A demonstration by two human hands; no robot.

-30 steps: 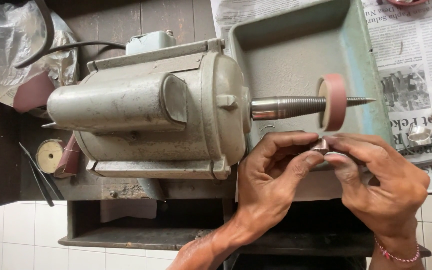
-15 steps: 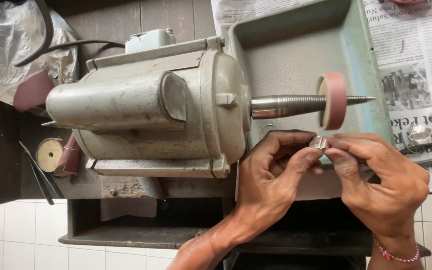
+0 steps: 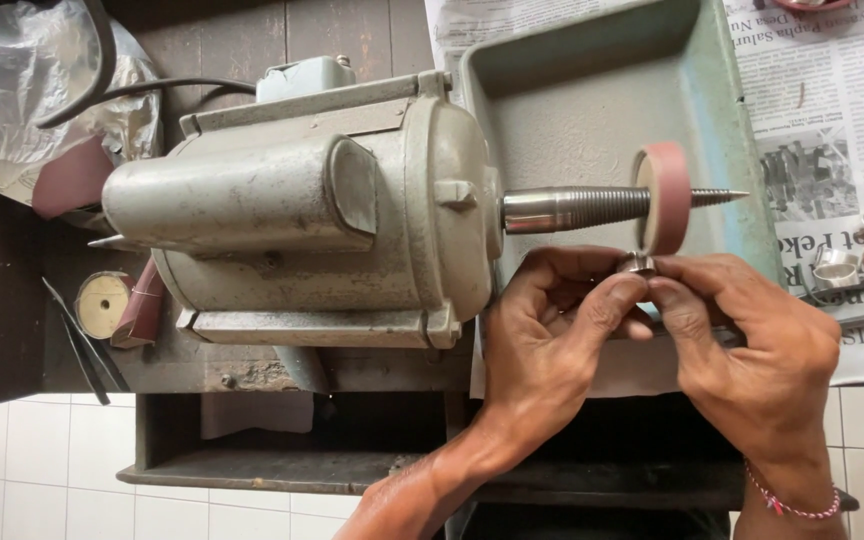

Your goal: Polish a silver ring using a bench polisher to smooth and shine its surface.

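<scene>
A small metal ring [image 3: 637, 263] is pinched between the fingertips of the left hand [image 3: 552, 335] and the right hand [image 3: 752, 350], both equally near, and is held just under the pink wheel [image 3: 664, 197], touching its lower edge, across the spindle [image 3: 577, 208]

Both forearms reach up from the bottom edge, the left hand [image 3: 552, 340] curled with thumb and forefinger pinched together, the right hand [image 3: 752, 350] facing it, its thumb and forefinger tips meeting the left's, a pink thread bracelet [image 3: 790, 505] round its wrist.
</scene>
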